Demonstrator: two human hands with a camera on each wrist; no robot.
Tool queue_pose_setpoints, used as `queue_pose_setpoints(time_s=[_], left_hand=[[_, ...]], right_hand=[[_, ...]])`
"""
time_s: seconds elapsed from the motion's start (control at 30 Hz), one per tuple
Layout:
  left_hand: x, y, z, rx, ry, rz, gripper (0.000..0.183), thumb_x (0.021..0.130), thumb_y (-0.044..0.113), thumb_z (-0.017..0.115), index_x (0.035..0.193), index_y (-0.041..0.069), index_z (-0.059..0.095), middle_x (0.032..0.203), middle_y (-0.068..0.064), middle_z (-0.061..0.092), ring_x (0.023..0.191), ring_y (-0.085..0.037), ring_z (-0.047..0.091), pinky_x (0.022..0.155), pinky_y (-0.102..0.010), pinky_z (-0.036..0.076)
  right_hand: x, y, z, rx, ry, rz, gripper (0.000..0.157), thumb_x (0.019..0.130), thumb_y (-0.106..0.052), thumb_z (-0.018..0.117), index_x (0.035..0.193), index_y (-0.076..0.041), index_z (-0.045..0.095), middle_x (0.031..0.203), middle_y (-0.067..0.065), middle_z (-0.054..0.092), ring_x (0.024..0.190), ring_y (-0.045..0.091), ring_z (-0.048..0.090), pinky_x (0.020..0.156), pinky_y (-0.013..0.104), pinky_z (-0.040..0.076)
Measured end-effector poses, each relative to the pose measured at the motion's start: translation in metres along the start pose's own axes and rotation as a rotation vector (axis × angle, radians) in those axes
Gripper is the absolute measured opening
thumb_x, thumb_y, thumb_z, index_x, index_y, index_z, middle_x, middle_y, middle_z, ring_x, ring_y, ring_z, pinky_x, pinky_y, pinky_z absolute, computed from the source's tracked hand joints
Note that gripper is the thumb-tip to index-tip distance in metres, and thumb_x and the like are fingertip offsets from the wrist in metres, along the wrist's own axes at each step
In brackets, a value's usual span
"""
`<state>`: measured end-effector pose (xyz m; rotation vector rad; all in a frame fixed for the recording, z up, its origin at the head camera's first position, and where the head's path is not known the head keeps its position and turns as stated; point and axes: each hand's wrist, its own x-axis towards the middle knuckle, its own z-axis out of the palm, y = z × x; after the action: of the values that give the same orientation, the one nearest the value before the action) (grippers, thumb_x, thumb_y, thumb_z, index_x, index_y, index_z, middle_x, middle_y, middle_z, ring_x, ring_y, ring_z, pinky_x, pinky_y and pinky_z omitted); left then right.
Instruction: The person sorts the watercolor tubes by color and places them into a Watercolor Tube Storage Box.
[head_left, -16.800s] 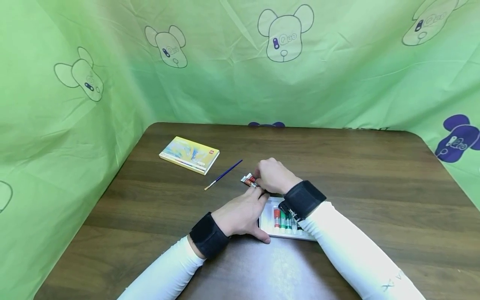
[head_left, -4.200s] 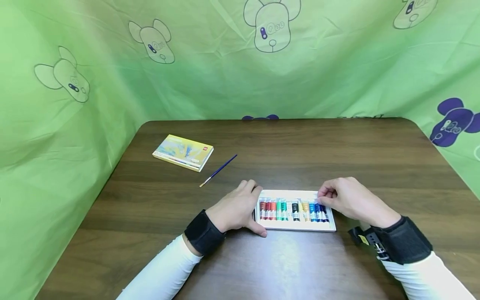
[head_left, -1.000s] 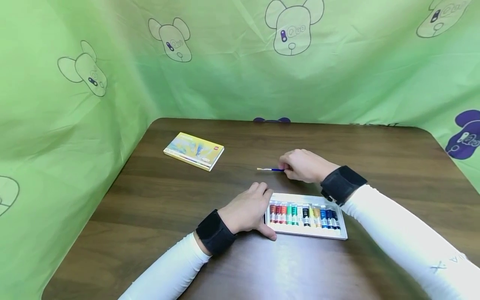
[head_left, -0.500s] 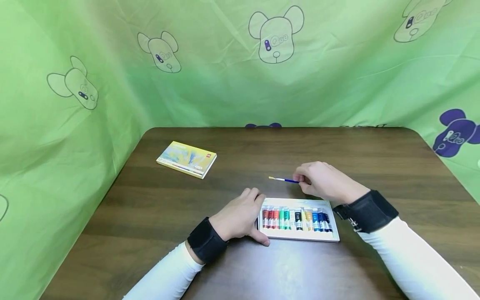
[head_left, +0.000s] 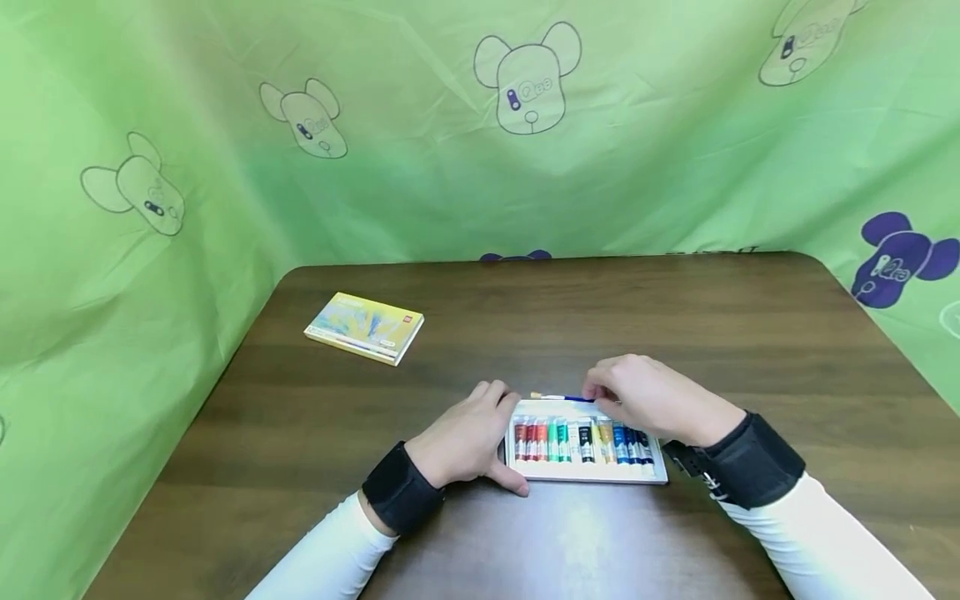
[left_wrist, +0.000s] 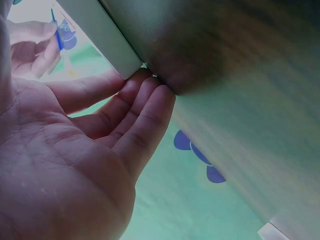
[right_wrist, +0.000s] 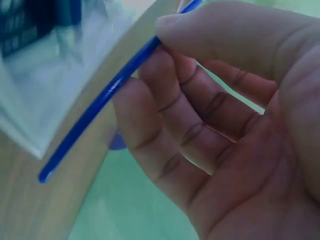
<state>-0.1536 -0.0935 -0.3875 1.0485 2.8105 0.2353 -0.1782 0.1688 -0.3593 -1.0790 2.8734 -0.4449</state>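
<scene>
A white tray lies on the brown table, filled with a row of small paint tubes in several colours. My left hand holds the tray's left end, fingers at the far corner and thumb by the near one. In the left wrist view those fingertips touch the tray's corner. Between thumb and fingertips, my right hand pinches a blue paintbrush. The brush lies level along the tray's far edge, its bristles pointing left; whether it touches the tray I cannot tell.
A flat yellow box with a blue and yellow picture lies at the back left of the table. Green cloth printed with bear heads hangs behind the table and along its left side.
Earlier the right hand handled loose tubes, later set in the tray, then took the brush from the table. In the last second the brush came nearer, to the tray's far edge. Left hand stays.
</scene>
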Motion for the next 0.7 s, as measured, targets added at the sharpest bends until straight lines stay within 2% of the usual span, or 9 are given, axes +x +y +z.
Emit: queue_pose_setpoints(time_s=[0.17, 0.3, 0.47, 0.7], left_hand=[[-0.006, 0.0, 0.003, -0.038, -0.017, -0.041, 0.115, 0.052, 0.082, 0.063, 0.135, 0.004, 0.047, 0.123, -0.004, 0.046, 0.109, -0.016, 0.039, 0.09, -0.026, 0.045], [-0.008, 0.0, 0.005, -0.036, -0.021, -0.036, 0.115, 0.053, 0.083, 0.062, 0.135, 0.004, 0.047, 0.124, -0.005, 0.047, 0.109, -0.016, 0.04, 0.091, -0.027, 0.046], [-0.006, 0.001, 0.004, -0.027, -0.012, -0.018, 0.115, 0.053, 0.084, 0.061, 0.134, 0.003, 0.048, 0.123, -0.006, 0.048, 0.108, -0.016, 0.041, 0.092, -0.028, 0.046], [-0.002, 0.001, 0.0, -0.011, -0.01, -0.007, 0.115, 0.053, 0.083, 0.061, 0.134, 0.003, 0.049, 0.123, -0.005, 0.048, 0.108, -0.015, 0.042, 0.091, -0.027, 0.046]], right_hand=[[0.007, -0.008, 0.008, -0.035, -0.038, -0.03, 0.007, 0.086, -0.014, 0.064, 0.085, -0.019, 0.068, 0.084, -0.009, 0.062, 0.075, 0.005, 0.054, 0.069, 0.031, 0.049], [0.006, -0.012, 0.013, -0.055, -0.049, -0.001, 0.005, 0.086, -0.015, 0.065, 0.085, -0.019, 0.068, 0.084, -0.009, 0.061, 0.075, 0.006, 0.054, 0.069, 0.032, 0.05], [0.004, -0.013, 0.015, -0.058, -0.028, 0.02, 0.004, 0.085, -0.017, 0.066, 0.085, -0.02, 0.069, 0.082, -0.01, 0.06, 0.073, 0.004, 0.053, 0.067, 0.031, 0.05], [0.002, -0.01, 0.012, -0.045, 0.017, -0.003, 0.007, 0.083, -0.015, 0.068, 0.085, -0.02, 0.073, 0.081, -0.013, 0.06, 0.075, 0.003, 0.056, 0.068, 0.029, 0.051]])
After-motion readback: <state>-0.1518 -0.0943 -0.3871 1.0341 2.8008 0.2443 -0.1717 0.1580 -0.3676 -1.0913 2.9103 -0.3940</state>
